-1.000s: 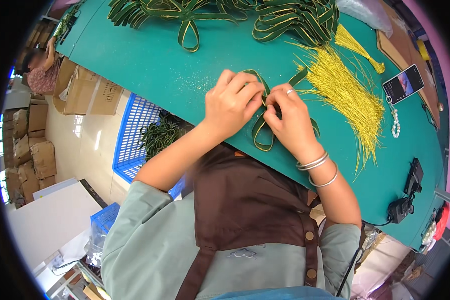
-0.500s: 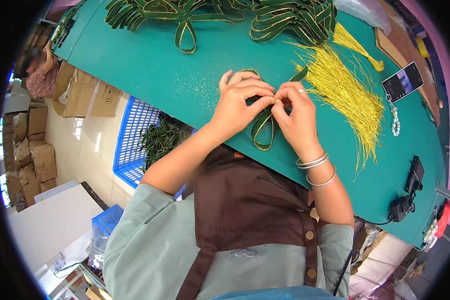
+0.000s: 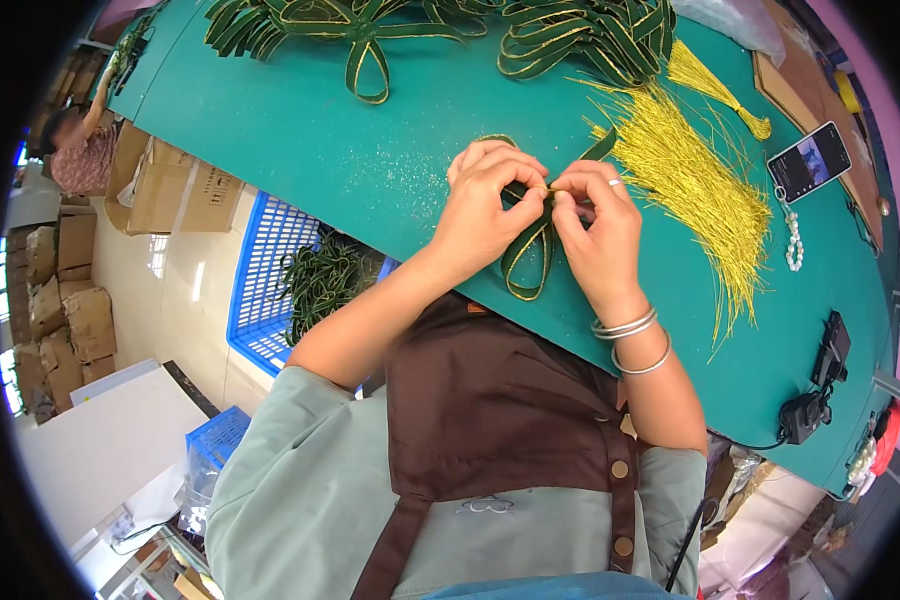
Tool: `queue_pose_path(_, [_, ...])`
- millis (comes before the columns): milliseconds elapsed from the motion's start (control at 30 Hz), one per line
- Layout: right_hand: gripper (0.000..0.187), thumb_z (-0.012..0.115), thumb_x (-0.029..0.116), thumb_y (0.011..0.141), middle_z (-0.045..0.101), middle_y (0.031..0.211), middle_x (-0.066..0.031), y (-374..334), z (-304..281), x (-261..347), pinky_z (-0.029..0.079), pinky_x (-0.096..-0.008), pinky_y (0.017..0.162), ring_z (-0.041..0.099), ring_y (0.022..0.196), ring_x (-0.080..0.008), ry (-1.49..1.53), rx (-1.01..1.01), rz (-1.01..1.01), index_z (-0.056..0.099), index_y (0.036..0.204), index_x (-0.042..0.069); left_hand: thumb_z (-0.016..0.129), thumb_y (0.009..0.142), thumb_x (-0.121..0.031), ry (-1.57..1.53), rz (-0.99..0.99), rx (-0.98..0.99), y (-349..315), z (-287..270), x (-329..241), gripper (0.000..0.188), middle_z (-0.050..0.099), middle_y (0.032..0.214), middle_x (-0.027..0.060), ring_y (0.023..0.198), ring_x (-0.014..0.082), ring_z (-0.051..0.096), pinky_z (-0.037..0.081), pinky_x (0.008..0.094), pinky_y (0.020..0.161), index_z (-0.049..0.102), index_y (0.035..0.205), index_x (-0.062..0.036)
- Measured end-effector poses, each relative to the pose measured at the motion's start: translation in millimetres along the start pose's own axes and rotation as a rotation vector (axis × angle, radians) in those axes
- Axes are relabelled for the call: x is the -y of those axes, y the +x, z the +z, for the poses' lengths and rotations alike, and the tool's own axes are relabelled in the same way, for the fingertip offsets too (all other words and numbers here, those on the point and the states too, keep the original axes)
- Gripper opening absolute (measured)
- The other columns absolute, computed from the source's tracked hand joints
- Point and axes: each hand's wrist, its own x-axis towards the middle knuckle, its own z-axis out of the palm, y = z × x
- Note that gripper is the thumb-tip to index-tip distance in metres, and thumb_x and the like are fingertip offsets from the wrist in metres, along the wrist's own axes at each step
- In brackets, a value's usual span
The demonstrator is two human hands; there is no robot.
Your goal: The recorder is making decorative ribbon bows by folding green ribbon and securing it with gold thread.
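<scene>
My left hand (image 3: 485, 205) and my right hand (image 3: 595, 235) meet over the teal table (image 3: 390, 150), fingertips pinched together on a green ribbon with gold edges (image 3: 530, 255). The ribbon's loops hang below my fingers and one tail runs up toward the right. A thin gold thread shows between my thumbs. A loose heap of gold threads (image 3: 695, 195) lies just right of my right hand, which wears a ring and silver bangles.
Finished green ribbon bows (image 3: 360, 30) and a ribbon pile (image 3: 590, 35) lie at the table's far edge, beside a gold tassel (image 3: 715, 90). A phone (image 3: 808, 160) and pearl strand (image 3: 792, 240) sit right. A blue crate (image 3: 270, 280) with ribbons stands below left; another person (image 3: 80, 150) works far left.
My hands have drawn closer together until the fingertips touch on the ribbon. The ribbon loop has been gathered tighter between them.
</scene>
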Motion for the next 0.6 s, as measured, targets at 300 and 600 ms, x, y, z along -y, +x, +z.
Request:
queue_pose_path(300, [0.009, 0.066, -0.006, 0.085, 0.062, 0.103, -0.0104, 3, -2, -2, 0.059, -0.0266, 0.069, 0.067, 0.078, -0.0155, -0.084, 0.035, -0.035, 0.064, 0.093, -0.002, 0.073, 0.082, -0.008, -0.056, 0.038, -0.005, -2, -1, 1, 0.007, 0.07, 0.105, 0.0033, 0.113, 0.0274, 0.056, 0.042, 0.0411, 0.101, 0.068, 0.088, -0.0061])
queue_pose_path(600, [0.01, 0.066, -0.007, 0.085, 0.062, 0.105, -0.0099, -1, -5, -1, 0.059, -0.0269, 0.07, 0.067, 0.08, -0.0147, -0.051, 0.018, -0.056, 0.066, 0.093, -0.002, 0.07, 0.087, -0.012, -0.136, -0.006, 0.109, -3, -7, 4, 0.008, 0.064, 0.119, 0.0036, 0.123, 0.0268, 0.049, 0.038, 0.0412, 0.107, 0.068, 0.092, -0.0069])
